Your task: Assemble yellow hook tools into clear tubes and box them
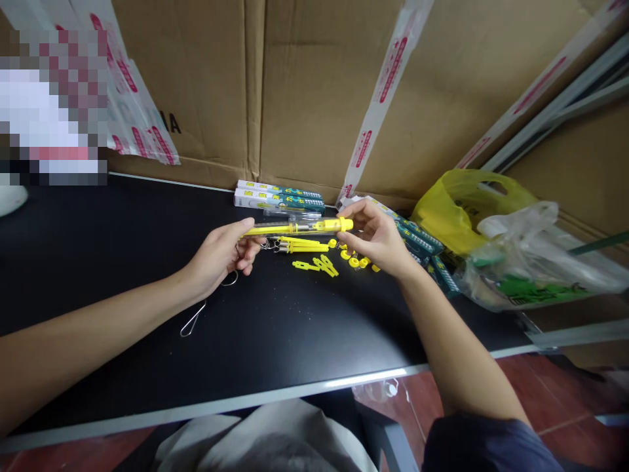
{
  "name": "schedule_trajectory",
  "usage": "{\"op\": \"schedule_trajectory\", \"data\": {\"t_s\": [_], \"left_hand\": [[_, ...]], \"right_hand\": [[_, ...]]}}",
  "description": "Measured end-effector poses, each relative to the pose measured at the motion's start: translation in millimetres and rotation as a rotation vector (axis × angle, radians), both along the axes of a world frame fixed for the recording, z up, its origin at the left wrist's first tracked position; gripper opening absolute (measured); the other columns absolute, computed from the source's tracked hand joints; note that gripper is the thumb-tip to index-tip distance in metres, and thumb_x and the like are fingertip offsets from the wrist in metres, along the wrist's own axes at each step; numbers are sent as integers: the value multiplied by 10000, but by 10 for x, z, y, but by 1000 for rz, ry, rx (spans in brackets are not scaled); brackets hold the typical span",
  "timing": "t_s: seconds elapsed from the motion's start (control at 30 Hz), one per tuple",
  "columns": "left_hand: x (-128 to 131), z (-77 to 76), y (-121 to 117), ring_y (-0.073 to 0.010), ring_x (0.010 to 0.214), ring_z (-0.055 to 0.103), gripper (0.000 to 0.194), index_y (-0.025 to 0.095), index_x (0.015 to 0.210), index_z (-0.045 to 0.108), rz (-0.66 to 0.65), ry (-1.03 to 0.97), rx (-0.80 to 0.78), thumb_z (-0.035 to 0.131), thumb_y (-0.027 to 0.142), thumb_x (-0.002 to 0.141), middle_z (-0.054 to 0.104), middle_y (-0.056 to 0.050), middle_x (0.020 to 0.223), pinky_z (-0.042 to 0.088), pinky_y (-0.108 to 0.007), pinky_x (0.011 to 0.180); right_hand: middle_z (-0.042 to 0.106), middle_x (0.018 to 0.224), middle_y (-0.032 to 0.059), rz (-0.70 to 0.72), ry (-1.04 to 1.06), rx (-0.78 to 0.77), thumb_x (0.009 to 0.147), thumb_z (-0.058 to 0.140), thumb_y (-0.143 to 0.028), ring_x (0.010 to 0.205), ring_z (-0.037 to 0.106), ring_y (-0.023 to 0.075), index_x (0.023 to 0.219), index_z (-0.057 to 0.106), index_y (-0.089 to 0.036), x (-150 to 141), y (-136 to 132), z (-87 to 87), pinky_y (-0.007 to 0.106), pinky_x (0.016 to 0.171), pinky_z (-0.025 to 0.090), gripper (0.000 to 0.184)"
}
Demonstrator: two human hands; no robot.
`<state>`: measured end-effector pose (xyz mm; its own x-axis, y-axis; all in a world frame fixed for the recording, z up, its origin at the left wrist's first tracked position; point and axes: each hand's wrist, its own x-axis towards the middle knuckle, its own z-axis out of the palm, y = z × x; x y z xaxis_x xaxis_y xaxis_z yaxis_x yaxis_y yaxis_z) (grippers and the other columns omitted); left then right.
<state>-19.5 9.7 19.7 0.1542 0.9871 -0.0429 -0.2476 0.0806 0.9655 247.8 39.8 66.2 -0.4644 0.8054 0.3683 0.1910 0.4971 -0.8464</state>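
Observation:
A tubular spring scale (295,227), clear with yellow parts inside, is held level above the table. My left hand (228,248) is closed around its left end, thumb on top. My right hand (376,236) pinches the yellow cap at the right end between thumb and forefinger. Beneath it lie yellow rods (307,247) with metal ends, flat yellow tabs (327,265) and several small round yellow caps (354,262). A wire hook (191,321) and a metal ring (230,279) show below my left hand. Clear tubes (289,214) lie behind the scale.
Printed boxes (280,196) lie at the back of the black table (275,347), with more boxes (420,239) beyond my right hand. Yellow (457,203) and clear plastic bags (535,262) sit on the right. Large taped cartons (314,85) stand behind. The upper-left corner is pixelated.

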Motion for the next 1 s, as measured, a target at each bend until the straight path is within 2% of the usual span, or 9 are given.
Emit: {"op": "schedule_trajectory", "data": {"t_s": [0.23, 0.37, 0.5, 0.7, 0.87, 1.0], "left_hand": [[-2, 7, 1, -66, 452, 470, 293, 151, 784, 564, 42, 60, 106, 560, 430, 873, 520, 32, 609, 460, -195, 432], [3, -3, -5, -67, 529, 519, 235, 181, 838, 536, 110, 50, 143, 618, 401, 852, 526, 48, 669, 495, -180, 492], [6, -15, 7, -66, 543, 527, 216, 193, 836, 514, 183, 40, 172, 659, 352, 833, 527, 60, 652, 506, -175, 526], [0, 20, 20, -64, 563, 529, 187, 176, 827, 548, 258, -18, 198, 682, 306, 816, 550, 42, 668, 493, -169, 543], [18, 3, 20, -55, 575, 524, 192, 155, 867, 612, 306, -19, 164, 693, 320, 811, 566, 24, 707, 468, -161, 535], [28, -46, 17, -75, 561, 513, 232, 156, 988, 618, 288, 36, 205, 633, 344, 853, 531, 39, 654, 479, -192, 541]], "right_hand": [[600, 898, 13, -40, -23, 72, 740, 783, -321, 771, 604, 130, 951, 555, -212, -6, 6, -10, 203, 530, 512, 329], [610, 904, 11, -54, -74, 145, 759, 765, -329, 772, 603, 127, 950, 567, -208, -13, -11, -20, 227, 598, 515, 301], [620, 912, 11, -90, -176, 258, 795, 724, -302, 729, 583, 111, 936, 578, -206, -37, -40, -36, 215, 580, 503, 224], [632, 938, 22, -157, -211, 365, 815, 689, -253, 743, 607, 123, 985, 593, -209, -98, -51, -55, 229, 595, 538, 201], [637, 956, 32, -225, -155, 448, 829, 672, -196, 753, 609, 134, 1037, 614, -219, -146, -89, -200, 244, 590, 538, 217], [616, 1000, 57, -246, -79, 486, 835, 670, -179, 852, 608, 168, 1054, 619, -223, -147, -107, -372, 282, 640, 556, 229]]}}
